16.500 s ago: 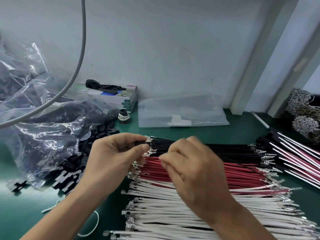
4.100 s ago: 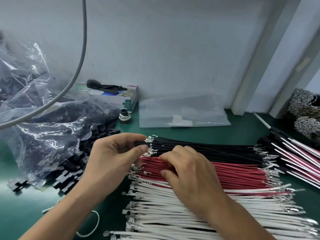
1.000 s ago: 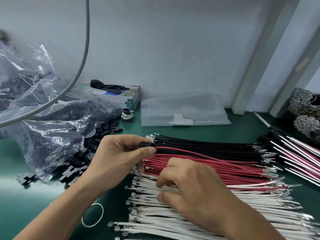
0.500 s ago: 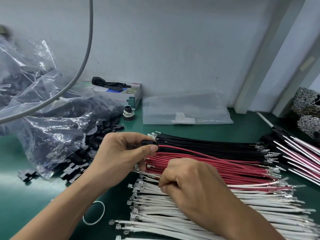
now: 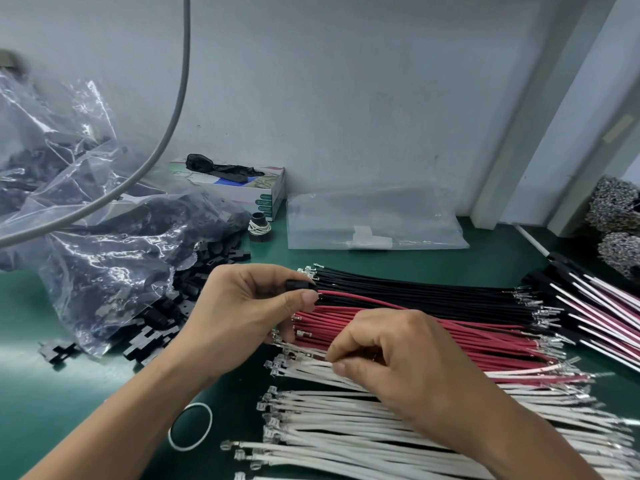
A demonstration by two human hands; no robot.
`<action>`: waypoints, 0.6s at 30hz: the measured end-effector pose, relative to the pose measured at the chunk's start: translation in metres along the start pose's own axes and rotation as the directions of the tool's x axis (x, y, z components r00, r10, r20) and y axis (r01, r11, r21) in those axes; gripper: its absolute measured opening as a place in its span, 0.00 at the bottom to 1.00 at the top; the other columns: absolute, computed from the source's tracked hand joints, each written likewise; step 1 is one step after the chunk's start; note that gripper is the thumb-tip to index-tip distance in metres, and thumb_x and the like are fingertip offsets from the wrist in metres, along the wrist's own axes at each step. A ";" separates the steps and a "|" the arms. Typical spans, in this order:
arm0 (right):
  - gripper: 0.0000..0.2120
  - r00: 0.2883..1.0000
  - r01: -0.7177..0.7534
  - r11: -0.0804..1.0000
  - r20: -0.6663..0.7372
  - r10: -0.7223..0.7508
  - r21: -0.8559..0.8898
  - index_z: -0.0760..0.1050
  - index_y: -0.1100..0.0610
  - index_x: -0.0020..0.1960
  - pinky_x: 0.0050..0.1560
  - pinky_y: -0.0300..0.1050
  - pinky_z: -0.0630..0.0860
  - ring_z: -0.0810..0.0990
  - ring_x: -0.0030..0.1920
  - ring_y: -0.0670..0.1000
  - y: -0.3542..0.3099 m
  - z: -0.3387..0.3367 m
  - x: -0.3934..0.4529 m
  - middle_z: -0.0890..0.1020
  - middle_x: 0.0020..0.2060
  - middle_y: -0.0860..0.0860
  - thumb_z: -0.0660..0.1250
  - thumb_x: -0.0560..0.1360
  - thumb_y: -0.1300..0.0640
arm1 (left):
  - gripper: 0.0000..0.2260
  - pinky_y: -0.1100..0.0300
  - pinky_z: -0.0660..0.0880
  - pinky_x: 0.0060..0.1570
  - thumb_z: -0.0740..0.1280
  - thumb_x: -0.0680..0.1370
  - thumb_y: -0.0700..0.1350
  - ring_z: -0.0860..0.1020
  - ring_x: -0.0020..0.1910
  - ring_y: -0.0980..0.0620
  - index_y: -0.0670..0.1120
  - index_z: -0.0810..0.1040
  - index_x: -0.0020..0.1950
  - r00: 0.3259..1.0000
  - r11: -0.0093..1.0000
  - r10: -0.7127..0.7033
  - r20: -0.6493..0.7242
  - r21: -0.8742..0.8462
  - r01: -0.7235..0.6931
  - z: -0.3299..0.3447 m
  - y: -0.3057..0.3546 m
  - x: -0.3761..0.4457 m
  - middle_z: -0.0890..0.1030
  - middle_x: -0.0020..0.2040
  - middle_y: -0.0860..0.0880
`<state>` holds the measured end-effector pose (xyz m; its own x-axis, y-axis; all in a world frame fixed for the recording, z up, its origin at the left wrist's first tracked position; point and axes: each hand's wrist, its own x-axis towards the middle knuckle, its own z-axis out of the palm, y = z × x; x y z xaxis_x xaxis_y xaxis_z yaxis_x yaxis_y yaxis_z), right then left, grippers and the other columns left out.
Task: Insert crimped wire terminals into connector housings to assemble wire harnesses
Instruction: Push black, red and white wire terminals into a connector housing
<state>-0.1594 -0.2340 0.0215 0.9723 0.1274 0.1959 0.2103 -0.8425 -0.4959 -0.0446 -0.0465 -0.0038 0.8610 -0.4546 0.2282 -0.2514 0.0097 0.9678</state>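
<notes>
My left hand (image 5: 249,306) pinches a small black connector housing (image 5: 300,285) between thumb and fingers, just above the wire piles. A red wire (image 5: 360,298) runs out of the housing to the right. My right hand (image 5: 398,358) is curled over the white wires (image 5: 346,427), its thumb and fingertips pinching at one near the terminal ends; the pinched wire is mostly hidden. Rows of black wires (image 5: 433,299), red wires (image 5: 450,337) and white wires lie side by side on the green mat, crimped terminals at both ends.
A clear bag with loose black housings (image 5: 114,271) spills at the left. A white rubber band (image 5: 190,426) lies at the front. A tissue box (image 5: 242,188), a flat plastic bag (image 5: 374,220) and finished harnesses (image 5: 595,306) sit behind and right. A grey cable (image 5: 173,109) hangs overhead.
A red wire now sits in the housing held by my left hand. My right hand moved down from the red wires to the white row and pinches there.
</notes>
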 end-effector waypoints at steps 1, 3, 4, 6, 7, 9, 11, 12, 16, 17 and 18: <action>0.03 1.000 0.002 1.000 0.005 -0.002 0.020 0.83 0.44 0.48 0.49 0.37 0.75 0.80 0.47 0.38 0.001 0.000 0.000 0.81 0.43 0.35 0.73 0.74 0.50 | 0.08 0.64 0.73 0.25 0.79 0.69 0.49 0.80 0.27 0.49 0.50 0.88 0.46 1.000 1.000 0.000 0.002 0.000 0.000 0.000 0.000 0.000 0.86 0.35 0.43; 0.03 1.000 0.021 0.999 0.012 -0.022 0.043 0.83 0.45 0.48 0.49 0.36 0.75 0.80 0.48 0.37 0.001 -0.001 0.000 0.81 0.44 0.35 0.73 0.75 0.52 | 0.08 0.64 0.73 0.25 0.79 0.68 0.49 0.80 0.27 0.49 0.50 0.88 0.46 1.000 1.000 -0.002 0.004 0.000 0.002 0.001 0.002 -0.001 0.86 0.35 0.43; 0.03 0.999 0.036 0.999 0.012 -0.036 0.041 0.82 0.45 0.49 0.50 0.36 0.75 0.79 0.48 0.37 0.002 0.000 0.000 0.81 0.44 0.35 0.71 0.76 0.52 | 0.08 0.64 0.73 0.25 0.79 0.68 0.49 0.80 0.27 0.49 0.50 0.88 0.46 1.000 1.000 -0.004 0.003 -0.002 0.004 0.001 0.002 -0.001 0.86 0.35 0.43; 0.03 0.998 0.055 0.998 -0.004 -0.055 0.025 0.80 0.45 0.49 0.51 0.40 0.75 0.78 0.49 0.39 0.003 0.000 0.000 0.81 0.44 0.36 0.68 0.78 0.52 | 0.08 0.64 0.73 0.25 0.79 0.68 0.49 0.80 0.27 0.49 0.50 0.88 0.46 1.000 1.000 -0.011 0.002 -0.006 0.011 0.001 0.002 -0.001 0.85 0.34 0.43; 0.03 0.998 0.066 0.998 -0.025 -0.065 0.019 0.78 0.44 0.49 0.50 0.41 0.75 0.78 0.49 0.40 0.002 0.000 0.001 0.80 0.45 0.37 0.67 0.79 0.52 | 0.08 0.64 0.73 0.25 0.79 0.68 0.49 0.80 0.27 0.48 0.50 0.88 0.46 1.000 1.000 -0.015 0.002 -0.007 0.015 0.001 0.002 -0.001 0.85 0.34 0.43; 0.03 0.994 0.087 0.996 -0.069 -0.085 0.026 0.77 0.45 0.48 0.47 0.40 0.74 0.78 0.47 0.42 0.002 0.000 0.000 0.79 0.44 0.39 0.68 0.77 0.53 | 0.08 0.64 0.73 0.25 0.79 0.68 0.48 0.80 0.27 0.48 0.49 0.88 0.46 1.000 1.000 -0.019 0.005 -0.007 0.019 0.001 0.003 -0.001 0.85 0.34 0.43; 0.05 0.992 0.092 0.994 -0.089 -0.087 0.060 0.79 0.46 0.47 0.45 0.37 0.74 0.79 0.46 0.44 0.001 -0.002 -0.001 0.79 0.43 0.40 0.72 0.75 0.56 | 0.09 0.64 0.73 0.25 0.79 0.67 0.49 0.80 0.27 0.49 0.49 0.88 0.46 1.000 1.000 -0.023 0.003 -0.012 0.024 0.001 0.004 -0.001 0.85 0.34 0.43; 0.06 0.991 0.094 0.992 -0.104 -0.085 0.082 0.81 0.46 0.46 0.44 0.37 0.75 0.79 0.46 0.45 0.001 -0.003 -0.001 0.79 0.43 0.41 0.74 0.74 0.57 | 0.11 0.63 0.73 0.25 0.79 0.66 0.49 0.80 0.27 0.49 0.48 0.89 0.46 1.000 0.999 -0.027 0.003 -0.020 0.027 0.000 0.005 -0.001 0.85 0.34 0.43; 0.06 0.948 0.122 0.990 -0.304 -0.097 0.066 0.84 0.48 0.49 0.44 0.36 0.74 0.80 0.45 0.46 0.006 -0.012 0.000 0.79 0.41 0.41 0.74 0.76 0.58 | 0.12 0.62 0.74 0.26 0.79 0.65 0.46 0.80 0.27 0.49 0.45 0.89 0.47 0.998 0.996 -0.042 0.048 -0.077 0.045 -0.002 0.007 -0.001 0.85 0.33 0.41; 0.07 0.934 0.117 0.993 -0.342 -0.102 0.022 0.84 0.48 0.50 0.44 0.38 0.74 0.79 0.45 0.46 0.007 -0.013 0.001 0.78 0.41 0.41 0.73 0.76 0.58 | 0.12 0.61 0.75 0.27 0.79 0.65 0.45 0.80 0.27 0.49 0.45 0.89 0.47 0.997 0.995 -0.045 0.063 -0.087 0.051 -0.003 0.007 -0.001 0.85 0.33 0.41; 0.07 0.923 0.110 0.994 -0.369 -0.107 -0.012 0.84 0.48 0.51 0.43 0.40 0.75 0.79 0.45 0.45 0.007 -0.013 0.001 0.78 0.42 0.41 0.73 0.76 0.59 | 0.12 0.61 0.76 0.27 0.79 0.66 0.44 0.80 0.27 0.49 0.44 0.89 0.48 0.996 0.994 -0.048 0.076 -0.092 0.054 -0.003 0.008 -0.001 0.85 0.33 0.41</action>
<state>-0.1579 -0.2468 0.0294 0.8376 0.0144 0.5460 0.3147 -0.8297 -0.4610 -0.0459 -0.0430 0.0040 0.8358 -0.5210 0.1732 -0.1623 0.0669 0.9845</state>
